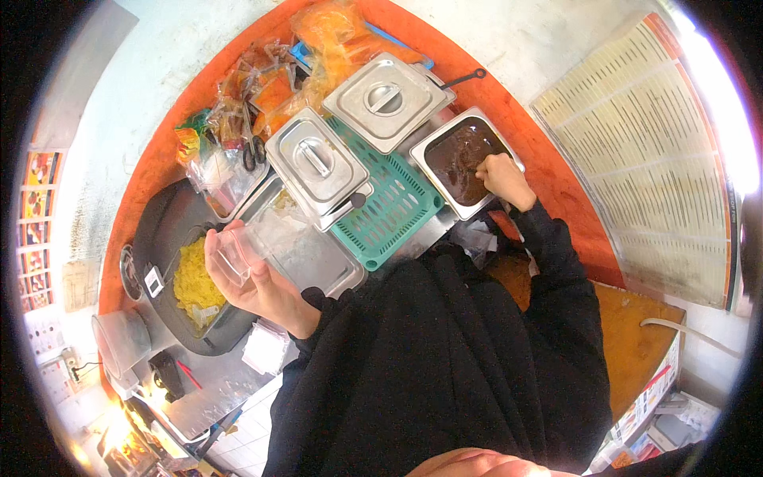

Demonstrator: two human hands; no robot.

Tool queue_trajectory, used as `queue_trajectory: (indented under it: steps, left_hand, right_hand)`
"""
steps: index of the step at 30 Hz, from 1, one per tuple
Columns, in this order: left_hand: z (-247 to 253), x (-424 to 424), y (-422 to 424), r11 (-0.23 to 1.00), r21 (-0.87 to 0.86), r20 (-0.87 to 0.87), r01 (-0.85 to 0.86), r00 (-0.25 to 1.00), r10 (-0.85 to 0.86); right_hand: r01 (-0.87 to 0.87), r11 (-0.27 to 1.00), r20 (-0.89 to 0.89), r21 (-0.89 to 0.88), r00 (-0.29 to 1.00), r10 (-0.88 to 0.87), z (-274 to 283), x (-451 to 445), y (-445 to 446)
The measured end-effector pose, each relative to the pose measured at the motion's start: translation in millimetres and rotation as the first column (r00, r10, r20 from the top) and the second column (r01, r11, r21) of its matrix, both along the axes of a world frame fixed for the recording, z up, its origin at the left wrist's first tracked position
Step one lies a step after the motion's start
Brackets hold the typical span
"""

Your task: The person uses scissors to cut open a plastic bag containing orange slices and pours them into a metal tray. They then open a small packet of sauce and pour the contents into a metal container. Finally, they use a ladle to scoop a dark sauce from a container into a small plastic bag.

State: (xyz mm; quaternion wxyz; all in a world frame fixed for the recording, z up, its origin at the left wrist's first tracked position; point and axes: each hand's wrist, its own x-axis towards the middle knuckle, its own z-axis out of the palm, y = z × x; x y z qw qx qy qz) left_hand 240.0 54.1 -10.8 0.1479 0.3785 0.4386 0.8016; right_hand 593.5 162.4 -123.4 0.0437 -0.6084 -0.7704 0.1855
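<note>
A small clear plastic container [233, 256] rests in my left hand [262, 286], gripped between the thumb and fingers. My right hand [506, 180] has its fingers curled over a steel food pan [471, 211]. Dark brown sauce [460, 152] fills much of that pan, and its surface is disturbed near my fingers. Whether the right hand grips a utensil cannot be made out. Left of this pan is a green perforated plastic basket [390, 208]. Two lidded steel pans stand at the basket, one with a near lid [316, 161] and one with a far lid [387, 98].
A steel tray [328, 262] lies beyond my left hand. Yellow food [194, 280] sits in a dark grey tub [223, 343] with a small white device [154, 281] on its rim. Scissors [253, 154] and plastic-bagged goods [268, 89] crowd the back. A clear bucket [122, 340] stands left.
</note>
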Motion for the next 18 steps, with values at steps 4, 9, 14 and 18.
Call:
queue_trajectory:
  steps: [4,9,14,18]
  left_hand:
    - [2,0,0,1.0,-0.011,-0.004,0.01,1.0,-0.01]
    - [-1,-1,0,1.0,0.003,0.012,-0.002,1.0,0.002]
    - [-1,-2,0,1.0,0.01,-0.001,-0.003,1.0,0.003]
    - [-2,-1,0,1.0,-0.003,-0.004,-0.002,1.0,0.002]
  right_hand:
    - [0.032,0.999,0.048,0.004,0.998,-0.032,0,3,3]
    - [0.035,0.998,-0.038,-0.056,0.999,-0.037,8,7,4]
    - [-0.124,0.99,-0.109,-0.071,0.987,0.116,1,6,3]
    - [0.029,0.999,0.098,0.044,0.995,-0.033,-3,-7,3]
